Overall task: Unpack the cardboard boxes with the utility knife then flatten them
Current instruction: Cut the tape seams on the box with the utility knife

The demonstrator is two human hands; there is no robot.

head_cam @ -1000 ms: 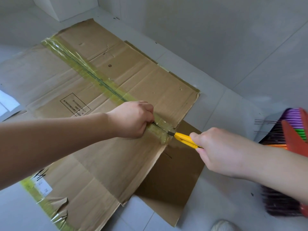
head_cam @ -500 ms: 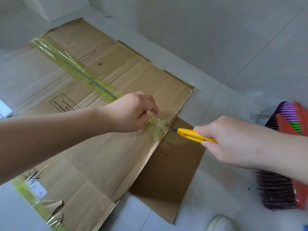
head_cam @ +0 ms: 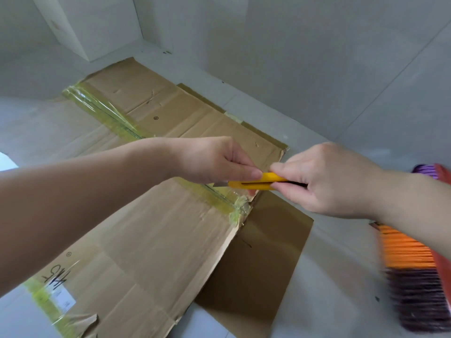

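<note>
Handwritten black marker scrawl on flattened cardboard box point(head_cam: 136, 240), near its lower-left corner, looks like "145" but seen upside down, not sure. White label point(head_cam: 64, 300) beside it under yellowish tape, print too small to read. Small circled stamp mark point(head_cam: 155, 118) on the far panel, another circled mark point(head_cam: 69, 253) near the scrawl, both illegible

Matt, creased brown cardboard point(head_cam: 151, 240); glossy, wrinkled yellowish tape point(head_cam: 109, 118); smooth yellow plastic knife point(head_cam: 256, 184); smooth pale floor point(head_cam: 341, 276), lower right.
</note>
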